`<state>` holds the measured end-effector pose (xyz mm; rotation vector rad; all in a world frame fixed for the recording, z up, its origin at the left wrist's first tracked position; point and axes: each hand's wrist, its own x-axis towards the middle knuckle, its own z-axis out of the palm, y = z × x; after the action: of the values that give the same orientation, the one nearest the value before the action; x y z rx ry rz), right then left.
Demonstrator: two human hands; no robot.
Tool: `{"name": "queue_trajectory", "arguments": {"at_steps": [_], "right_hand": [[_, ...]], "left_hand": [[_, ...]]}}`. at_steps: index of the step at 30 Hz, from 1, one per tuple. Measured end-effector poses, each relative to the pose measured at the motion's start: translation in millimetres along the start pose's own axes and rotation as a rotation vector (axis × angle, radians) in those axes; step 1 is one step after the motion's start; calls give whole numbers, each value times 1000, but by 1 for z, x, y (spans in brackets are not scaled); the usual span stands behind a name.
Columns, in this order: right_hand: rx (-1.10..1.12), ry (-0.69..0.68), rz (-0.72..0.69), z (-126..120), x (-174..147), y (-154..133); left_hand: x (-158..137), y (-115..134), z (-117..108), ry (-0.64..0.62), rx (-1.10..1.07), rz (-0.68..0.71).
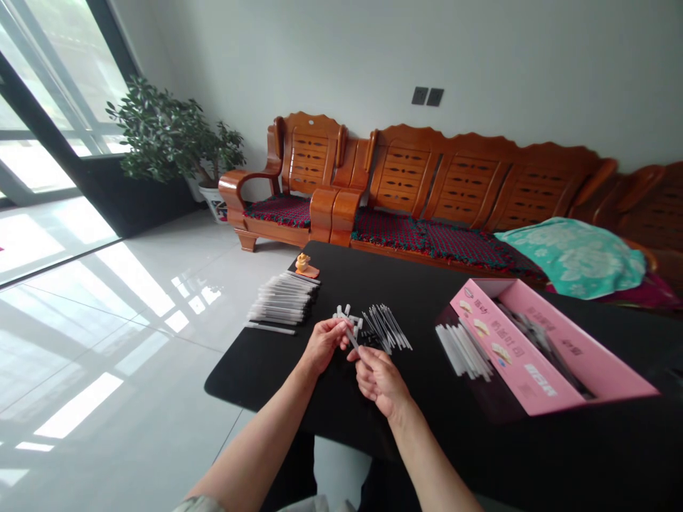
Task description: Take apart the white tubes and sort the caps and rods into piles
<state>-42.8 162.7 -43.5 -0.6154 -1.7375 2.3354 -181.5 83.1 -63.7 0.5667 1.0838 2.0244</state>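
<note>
A slim, whitish pen barrel (351, 338) is held slantwise between my two hands, above the black table. My left hand (324, 343) pinches its upper end, and my right hand (380, 378) grips the lower end. Just beyond my fingers lie short white pen parts (356, 322), partly hidden by my left hand. Thin pen refills (393, 327) are spread to the right of these, with small black pieces (368, 340) beside them. To the left is a large stack of frosted pens (282, 300) with dark ends. Several pale tubes (463, 351) lie together farther right.
A pink open box (526, 366) with dark contents stands on the right of the black table (421, 419). A small yellow-orange figurine (303, 264) sits near the far left corner. Behind are a wooden bench (469, 178), a turquoise cloth (576, 256) and a potted plant (171, 135).
</note>
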Motion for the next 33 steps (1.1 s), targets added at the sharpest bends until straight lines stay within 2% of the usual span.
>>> {"name": "queue_trajectory", "arguments": {"at_steps": [4,6,8,9,13,15,17,20,22,24,27,30,33], "right_hand": [[-590,261,-345,6,2,-3],[-742,344,-420,9,4,-4],[-676,329,-374,12,5,-5],[-570,272,-307,14,4,-5],[-44,-61,0,14,0,-5],[35,-85,8,12,-2,-3],[-123,27,-113,10,-5,0],[-678,274,-404,6,-9,5],[-987,370,-518,0,-13,8],[-1108,430,-527,-11,-17,10],[-1102,598,-493,-39,-21,7],[-1177,866,-480,-83,-27,-2],[-1344,1140,-396,-133,-33,-11]], "left_hand": [[3,-2,-2,68,-26,47],[4,-2,-4,84,-32,55],[4,-1,-5,81,-45,47],[4,0,-6,71,-57,39],[3,-1,-6,-15,-90,-11],[3,-3,-5,-39,-68,-18],[4,-3,-6,-19,-35,-6],[10,1,-9,152,-45,94],[13,3,-10,267,-53,164],[13,3,-9,255,19,168],[8,-2,-5,217,248,176],[2,-6,-3,321,506,243],[1,-5,-5,428,715,274]]}}
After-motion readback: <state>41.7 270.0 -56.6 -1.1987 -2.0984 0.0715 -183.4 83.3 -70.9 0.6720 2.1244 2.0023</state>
